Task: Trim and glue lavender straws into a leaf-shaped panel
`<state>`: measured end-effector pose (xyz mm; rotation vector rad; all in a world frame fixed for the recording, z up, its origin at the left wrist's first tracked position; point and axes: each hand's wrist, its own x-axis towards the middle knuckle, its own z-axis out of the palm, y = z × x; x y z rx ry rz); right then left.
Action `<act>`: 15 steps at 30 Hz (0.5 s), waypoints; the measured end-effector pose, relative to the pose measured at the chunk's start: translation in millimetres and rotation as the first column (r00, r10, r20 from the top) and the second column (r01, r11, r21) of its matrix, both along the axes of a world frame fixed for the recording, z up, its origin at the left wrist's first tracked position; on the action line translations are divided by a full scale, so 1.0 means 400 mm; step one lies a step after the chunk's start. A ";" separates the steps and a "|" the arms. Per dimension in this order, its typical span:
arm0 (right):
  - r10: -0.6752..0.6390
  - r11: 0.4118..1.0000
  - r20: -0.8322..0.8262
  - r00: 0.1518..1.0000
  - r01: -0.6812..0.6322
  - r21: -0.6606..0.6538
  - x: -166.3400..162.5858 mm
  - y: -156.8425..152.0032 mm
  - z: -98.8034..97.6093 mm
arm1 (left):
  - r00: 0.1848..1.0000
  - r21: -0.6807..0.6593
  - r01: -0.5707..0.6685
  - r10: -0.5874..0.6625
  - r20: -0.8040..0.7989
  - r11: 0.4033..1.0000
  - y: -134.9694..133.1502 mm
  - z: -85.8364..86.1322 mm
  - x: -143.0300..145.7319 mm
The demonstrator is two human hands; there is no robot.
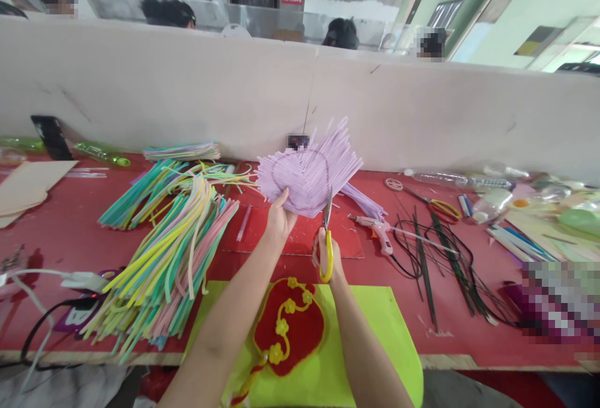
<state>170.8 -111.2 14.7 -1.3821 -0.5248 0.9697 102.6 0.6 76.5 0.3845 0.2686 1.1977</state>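
My left hand (281, 215) pinches the lower edge of a lilac panel of pipe cleaners (300, 177), thumb on top. The stems lie side by side in a V pattern, with loose ends sticking out at the upper right. A dark curved outline is drawn on the panel. In my right hand (323, 255) is a pair of scissors with yellow handles (329, 258). Its blades point upward at the panel's lower right edge; I cannot tell how far apart they are. Below my wrists lies a red piece with yellow flowers (290, 327) on a lime-green sheet (370, 320).
Left is a large pile of coloured pipe cleaners (187, 239). To the right lie a pink glue gun (382, 233), dark wires (426, 252), another pair of scissors (443, 208) and plastic bottles (440, 179). A pale partition (187, 83) stands behind the red table (262, 264).
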 end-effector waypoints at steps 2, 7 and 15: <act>-0.002 1.000 0.006 1.000 0.002 -0.002 0.001 0.000 0.000 | 1.000 0.006 0.000 0.000 0.007 1.000 -0.001 0.001 0.001; 0.009 1.000 0.011 1.000 -0.010 0.012 -0.002 -0.003 -0.001 | 1.000 -0.003 -0.001 0.001 0.000 1.000 -0.001 0.005 -0.001; 0.053 0.997 0.022 0.998 -0.054 0.051 -0.005 -0.006 -0.001 | 1.000 -0.004 0.016 -0.016 -0.017 1.000 0.005 0.010 -0.012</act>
